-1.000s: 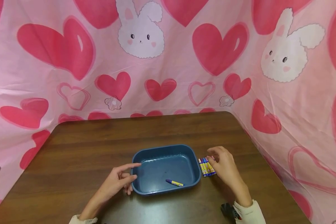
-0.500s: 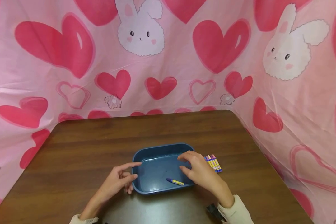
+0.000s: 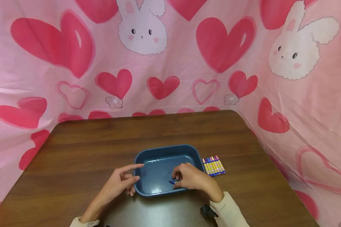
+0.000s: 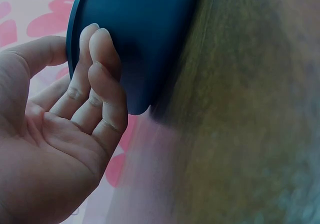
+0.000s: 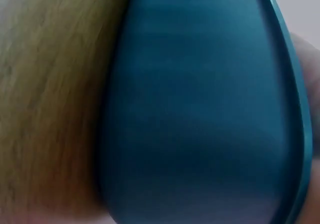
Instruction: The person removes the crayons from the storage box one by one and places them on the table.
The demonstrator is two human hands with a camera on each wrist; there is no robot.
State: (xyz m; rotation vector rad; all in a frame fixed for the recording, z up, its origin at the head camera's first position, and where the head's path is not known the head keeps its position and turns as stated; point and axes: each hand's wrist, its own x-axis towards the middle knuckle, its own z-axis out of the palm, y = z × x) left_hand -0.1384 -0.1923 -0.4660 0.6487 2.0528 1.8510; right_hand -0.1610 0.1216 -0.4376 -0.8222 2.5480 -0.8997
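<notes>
A blue plastic tray [image 3: 159,150] sits on the table. My left hand [image 3: 119,183] straddles its left rim: index finger and thumb reach over the edge, the other fingers bend against the outer wall, as the left wrist view also shows. Inside the tray, near its front right, my right hand [image 3: 191,177] curls thumb and fingers round a dark blue crayon [image 3: 172,182]; only the crayon's tip shows, while its yellow wrapper is hidden. In the right wrist view the tray wall [image 5: 195,93] covers most of that hand, with a bit of finger [image 5: 309,68] behind the rim.
Just right of the tray, a row of several crayons [image 3: 213,166] in yellow wrappers lies side by side. Brown wooden table [image 3: 102,138] spreads around it. A pink curtain [image 3: 184,60] with hearts and rabbits hangs behind and at the sides.
My right hand has moved left from the crayon row, over the tray's right rim and down to the crayon inside. The left hand has stayed at the left rim.
</notes>
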